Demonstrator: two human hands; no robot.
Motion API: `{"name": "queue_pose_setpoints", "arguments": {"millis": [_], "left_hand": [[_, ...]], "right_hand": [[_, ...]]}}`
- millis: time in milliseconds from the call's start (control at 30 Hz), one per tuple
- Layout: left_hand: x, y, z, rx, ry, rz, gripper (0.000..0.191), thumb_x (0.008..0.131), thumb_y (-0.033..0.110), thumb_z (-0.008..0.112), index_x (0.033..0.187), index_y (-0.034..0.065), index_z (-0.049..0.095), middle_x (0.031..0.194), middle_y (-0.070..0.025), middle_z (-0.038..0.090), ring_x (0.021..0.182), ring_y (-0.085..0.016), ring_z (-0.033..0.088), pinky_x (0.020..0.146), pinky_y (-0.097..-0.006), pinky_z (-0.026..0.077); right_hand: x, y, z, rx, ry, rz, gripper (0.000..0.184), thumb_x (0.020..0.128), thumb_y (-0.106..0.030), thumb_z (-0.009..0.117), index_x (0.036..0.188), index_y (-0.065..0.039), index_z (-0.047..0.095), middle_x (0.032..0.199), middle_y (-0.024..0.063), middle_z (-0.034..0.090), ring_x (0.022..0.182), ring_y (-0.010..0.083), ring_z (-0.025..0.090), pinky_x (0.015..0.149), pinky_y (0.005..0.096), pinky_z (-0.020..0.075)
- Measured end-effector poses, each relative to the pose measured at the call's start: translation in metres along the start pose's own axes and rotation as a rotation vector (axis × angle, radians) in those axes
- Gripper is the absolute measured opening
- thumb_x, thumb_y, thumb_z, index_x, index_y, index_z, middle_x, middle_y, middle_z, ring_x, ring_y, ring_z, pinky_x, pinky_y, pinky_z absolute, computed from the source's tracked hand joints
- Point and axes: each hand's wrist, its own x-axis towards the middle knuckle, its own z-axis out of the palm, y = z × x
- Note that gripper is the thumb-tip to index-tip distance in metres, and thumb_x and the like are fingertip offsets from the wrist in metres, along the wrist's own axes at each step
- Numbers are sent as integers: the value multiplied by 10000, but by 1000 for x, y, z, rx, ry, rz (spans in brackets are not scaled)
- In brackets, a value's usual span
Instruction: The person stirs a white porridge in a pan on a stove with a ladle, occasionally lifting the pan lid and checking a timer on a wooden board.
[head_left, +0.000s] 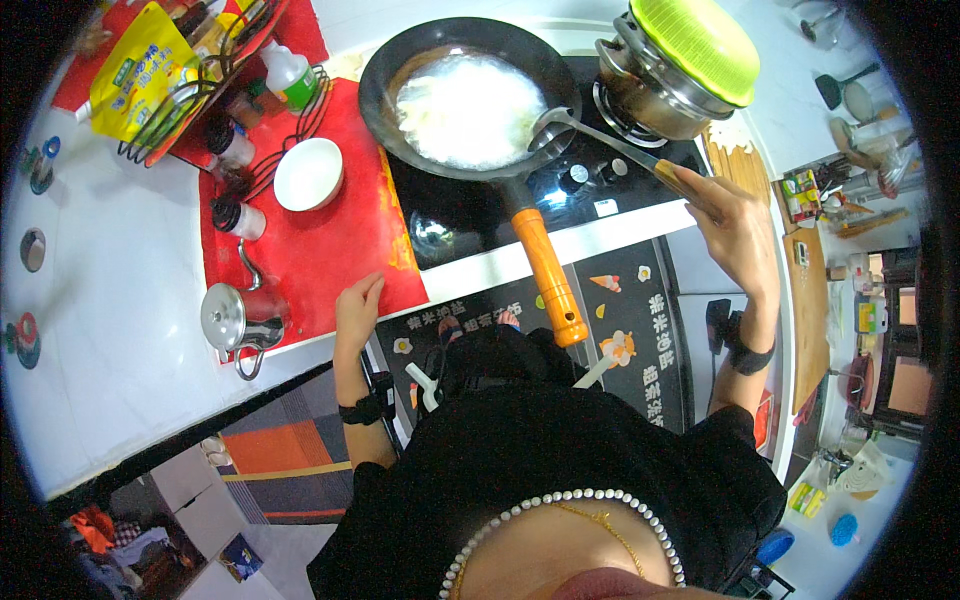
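My right hand (731, 232) grips the wooden handle of a metal ladle (626, 146). The ladle's bowl rests inside the right rim of a dark wok (472, 169), against whitish, bubbling contents (469, 112); glare hides their detail. The wok sits on a black glass gas hob (457, 232), its orange wooden handle (551, 277) pointing towards me. My left hand (358, 311) hovers by the counter's front edge, near the red mat (360, 225). It appears empty, thumb slightly apart from the loosely bent fingers. A white bowl (307, 174) stands on that mat.
A metal pot (637, 82) under a green plastic basket (697, 45) occupies the right burner. Left stand a steel kettle-like pot (225, 315), seasoning jars (238, 217), a white bottle (289, 75) and a wire rack (210, 82) with a yellow pouch (142, 71). A wooden board (806, 315) lies right.
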Motion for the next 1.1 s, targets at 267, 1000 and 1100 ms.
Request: {"name": "queue_pose_setpoints", "arguments": {"millis": [267,1000,1100], "left_hand": [[1,-1,5,-42,-14,-24,294,854,211,530,1015,-20,616,956,-221,619,890,-304,624,772,-326,474],[-6,0,5,-6,-13,-52,292,857,221,520,1018,0,621,980,-207,616,920,-313,611,801,-338,469],[-9,-3,5,9,-24,-81,291,856,217,523,1019,-4,620,982,-209,616,922,-305,613,803,-333,467]], "right_hand": [[-3,5,6,47,7,-31,381,730,-45,604,1104,-116,600,837,108,616,688,282,598,623,349,466],[42,11,104,304,52,-142,385,749,-87,615,1130,-75,558,829,208,600,752,359,593,660,404,479],[56,8,112,304,85,-199,380,756,-91,602,1130,-56,548,843,212,606,769,365,595,676,409,480]]}}
